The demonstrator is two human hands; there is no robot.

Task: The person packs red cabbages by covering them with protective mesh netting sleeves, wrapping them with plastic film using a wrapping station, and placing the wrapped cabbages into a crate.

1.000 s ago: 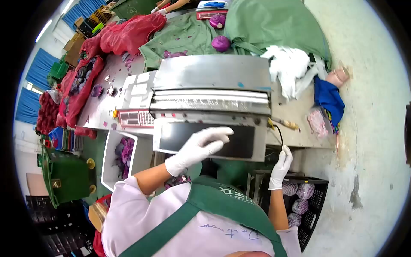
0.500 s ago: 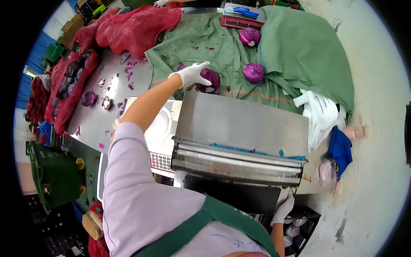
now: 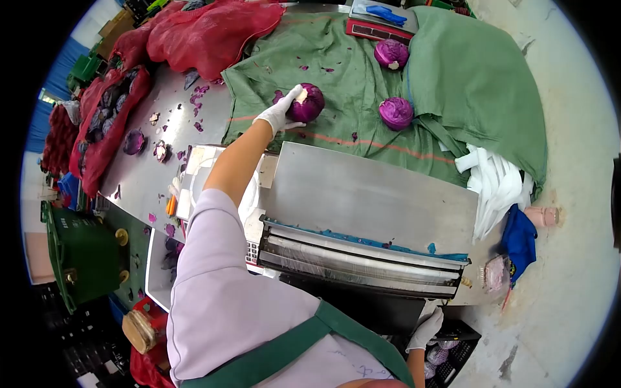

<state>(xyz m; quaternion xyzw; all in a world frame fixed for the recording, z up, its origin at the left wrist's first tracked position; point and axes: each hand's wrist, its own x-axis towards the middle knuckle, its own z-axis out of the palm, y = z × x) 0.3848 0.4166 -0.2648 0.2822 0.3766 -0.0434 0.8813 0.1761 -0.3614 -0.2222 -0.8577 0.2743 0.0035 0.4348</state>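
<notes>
Purple cabbage (image 3: 312,103), round and glossy, is over the green cloth (image 3: 349,84) on the steel tabletop (image 3: 165,103), beyond the far left corner of the metal wrapping machine (image 3: 375,187). From my remote seat I see the white-gloved left hand (image 3: 283,113) reaching out to it, closed around its left side. The thumb lies above, beside the pale cut stem, the fingers below, probably because a smooth ball needs cupping from both sides; I cannot tell whether it is lifted. Two other cabbages (image 3: 396,114) sit farther right, the cloth's folds likely checking any roll. The machine stands at the tabletop's near edge, presumably so its film roll (image 3: 362,264) faces the body. At its near right corner is the gloved right hand (image 3: 427,330), fingertips partly hidden; I cannot tell whether it grips. Red mesh sacks (image 3: 204,39) line the tabletop's left side.
</notes>
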